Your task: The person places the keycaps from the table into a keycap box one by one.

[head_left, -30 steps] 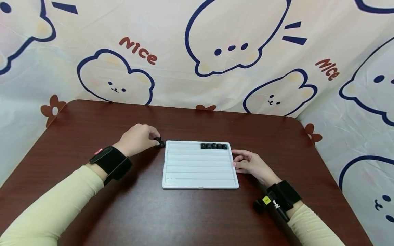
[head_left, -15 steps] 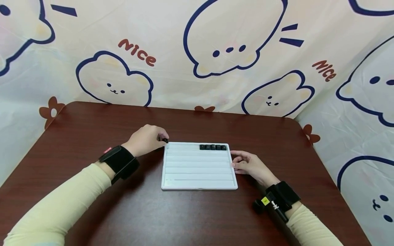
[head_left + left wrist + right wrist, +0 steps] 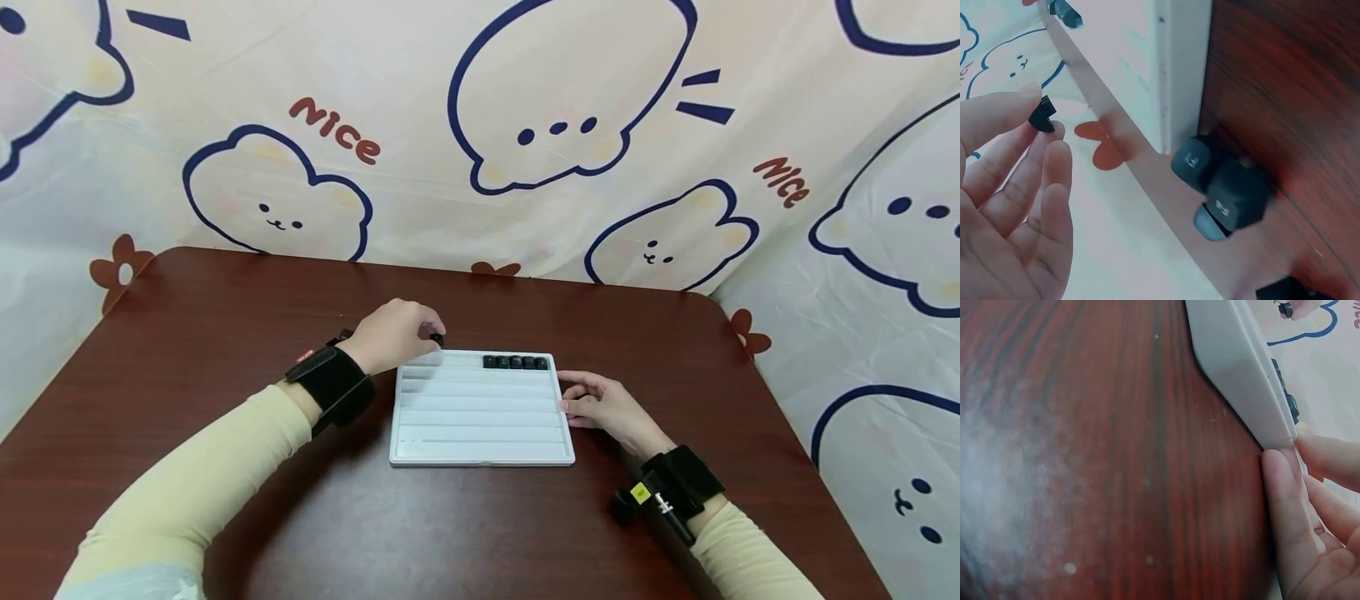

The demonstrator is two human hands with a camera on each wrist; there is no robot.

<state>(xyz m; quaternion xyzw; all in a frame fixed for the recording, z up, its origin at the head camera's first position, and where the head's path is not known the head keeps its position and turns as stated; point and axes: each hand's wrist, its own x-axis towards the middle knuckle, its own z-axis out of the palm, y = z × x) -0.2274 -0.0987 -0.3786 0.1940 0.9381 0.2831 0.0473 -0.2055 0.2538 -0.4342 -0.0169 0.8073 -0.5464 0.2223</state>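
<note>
My left hand [image 3: 397,333] pinches a small black keycap [image 3: 1042,116] between thumb and fingertips, just above the far edge of a white ridged tray [image 3: 480,425]. In the tray's top row, toward the right, several black keycaps [image 3: 516,362] sit side by side. My right hand [image 3: 611,408] rests against the tray's right edge, with the thumb and index fingertips touching its rim in the right wrist view. Several loose keycaps [image 3: 1238,194] lie on the table by the tray's side in the left wrist view; in the head view my left hand and wrist mostly hide them.
The tray lies flat on a dark brown wooden table [image 3: 480,533]. Behind it hangs a pale curtain [image 3: 420,167] with cartoon outlines. Black straps with cameras [image 3: 333,387] are worn on both wrists.
My left hand has lifted a keycap off the table left of the tray and carried it rightward above the tray's far edge. My right hand stays at the right edge.
</note>
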